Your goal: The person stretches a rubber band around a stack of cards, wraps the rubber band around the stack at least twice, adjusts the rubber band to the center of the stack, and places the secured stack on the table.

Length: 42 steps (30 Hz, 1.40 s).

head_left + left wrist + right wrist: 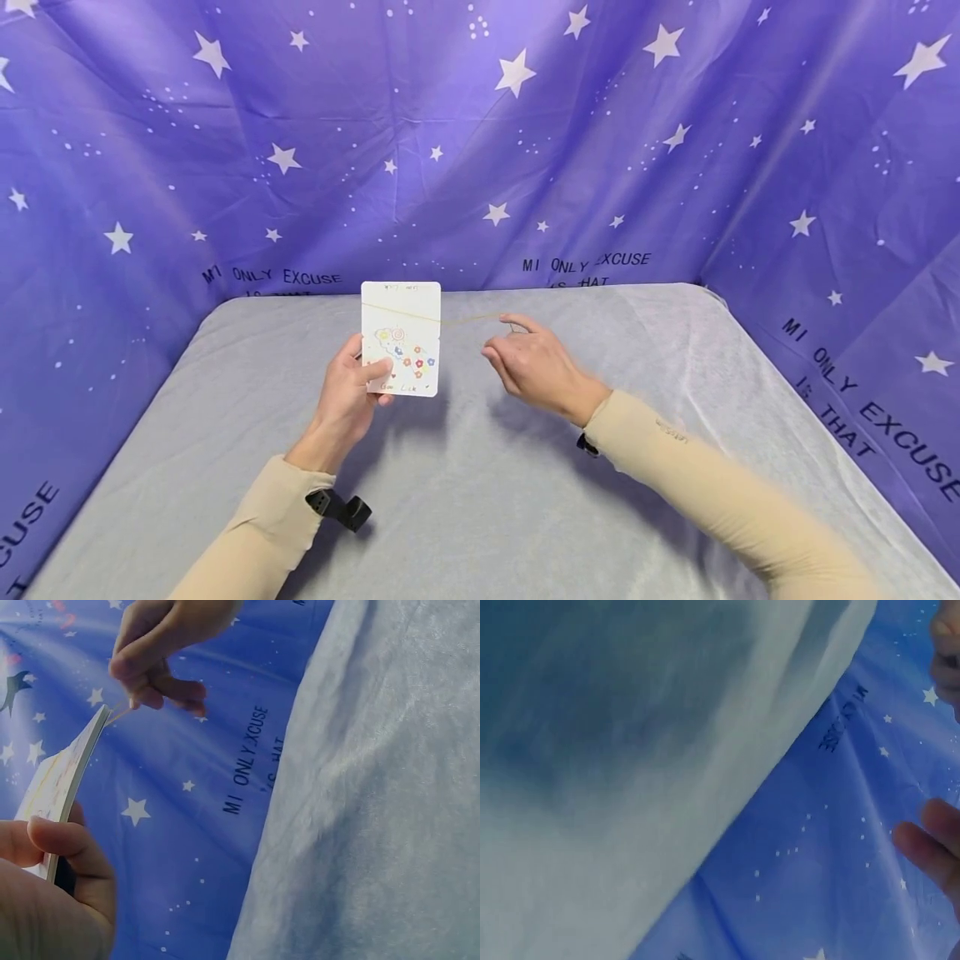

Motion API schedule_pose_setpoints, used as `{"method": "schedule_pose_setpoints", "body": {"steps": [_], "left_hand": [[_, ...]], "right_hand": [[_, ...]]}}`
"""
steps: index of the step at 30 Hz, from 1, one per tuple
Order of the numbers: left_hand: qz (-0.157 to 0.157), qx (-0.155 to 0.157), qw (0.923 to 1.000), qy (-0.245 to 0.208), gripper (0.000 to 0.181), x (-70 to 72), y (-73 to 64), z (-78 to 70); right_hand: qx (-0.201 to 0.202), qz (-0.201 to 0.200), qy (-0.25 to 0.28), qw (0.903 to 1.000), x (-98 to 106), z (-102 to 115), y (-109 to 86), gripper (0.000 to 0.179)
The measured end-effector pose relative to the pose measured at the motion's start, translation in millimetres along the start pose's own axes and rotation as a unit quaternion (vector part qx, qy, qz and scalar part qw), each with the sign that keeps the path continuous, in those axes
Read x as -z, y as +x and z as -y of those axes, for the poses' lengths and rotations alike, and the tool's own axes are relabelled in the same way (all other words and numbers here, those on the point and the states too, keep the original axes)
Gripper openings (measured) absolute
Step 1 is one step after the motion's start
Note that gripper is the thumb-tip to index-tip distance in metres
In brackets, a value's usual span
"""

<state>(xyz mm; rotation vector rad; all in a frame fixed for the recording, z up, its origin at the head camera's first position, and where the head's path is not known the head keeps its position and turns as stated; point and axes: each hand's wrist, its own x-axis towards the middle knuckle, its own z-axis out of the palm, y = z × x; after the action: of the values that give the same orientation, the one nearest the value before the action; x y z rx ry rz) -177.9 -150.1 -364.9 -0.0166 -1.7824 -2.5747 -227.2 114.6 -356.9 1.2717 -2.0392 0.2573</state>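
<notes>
My left hand holds a small white notebook upright by its lower left corner, thumb over the front. Its cover shows coloured flowers, a line drawing and small lettering. A thin yellowish elastic band crosses the upper cover and stretches off the right edge to my right hand, whose index finger hooks it. The left wrist view shows the notebook edge-on and the band drawn out past its edge. Only parts of fingers appear along the right wrist view's right edge.
A grey cloth-covered table lies beneath both hands. Behind it and along the sides hangs a purple curtain with white stars and black lettering. Each wrist wears a black strap, the left one carrying a small black device.
</notes>
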Motion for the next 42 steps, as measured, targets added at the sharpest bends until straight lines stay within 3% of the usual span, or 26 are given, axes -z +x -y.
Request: {"method": "schedule_pose_setpoints", "body": {"steps": [3,8,9,11,14,18,21,25,29,34,42], "left_hand": [[-0.005,-0.014,0.9999,-0.002,0.034,-3.1,-1.4,-1.6],[-0.013,-0.035,0.9992,0.014,0.032,-6.5,-4.4,-1.0],[-0.014,-0.038,0.999,0.019,0.032,-6.9,-4.9,-0.7],[-0.017,-0.043,0.9986,0.026,0.033,-6.9,-5.3,-0.1],[-0.02,-0.045,0.9982,0.035,0.034,-6.1,-5.2,-0.4],[-0.028,-0.048,0.9977,0.037,0.034,-5.3,-4.7,-2.0],[-0.03,-0.053,0.9976,0.033,0.034,-5.6,-4.6,-2.7],[0.005,-0.03,0.9982,0.053,0.034,-5.5,-4.1,-2.8],[0.049,0.016,0.9941,0.095,0.037,-4.9,-2.5,-3.3],[0.057,0.051,0.9911,0.109,0.041,-5.7,-1.8,-5.7],[0.019,0.036,0.9986,0.035,0.037,-10.8,-0.8,-6.5]], "right_hand": [[-0.089,-0.018,0.037,0.9952,-2,6,1.0,0.031],[-0.217,0.041,0.06,0.9734,-1,12,6.2,0.015],[-0.232,0.052,0.057,0.9697,0,13,6.8,0.017],[-0.245,0.065,0.039,0.9665,2,12,6.6,0.038],[-0.226,0.058,-0.01,0.9724,4,10,3.6,0.063],[-0.171,0.018,-0.065,0.983,5,6,-1.4,0.073],[-0.147,-0.002,-0.083,0.9856,7,2,-3.7,0.078],[-0.128,-0.02,-0.098,0.9867,12,-5,-6.0,0.086],[-0.081,-0.032,-0.1,0.9912,17,-12,-5.1,0.089],[-0.027,-0.008,-0.08,0.9964,25,-16,3.1,0.089],[-0.014,0.038,-0.06,0.9973,26,-4,5.5,0.101]]}}
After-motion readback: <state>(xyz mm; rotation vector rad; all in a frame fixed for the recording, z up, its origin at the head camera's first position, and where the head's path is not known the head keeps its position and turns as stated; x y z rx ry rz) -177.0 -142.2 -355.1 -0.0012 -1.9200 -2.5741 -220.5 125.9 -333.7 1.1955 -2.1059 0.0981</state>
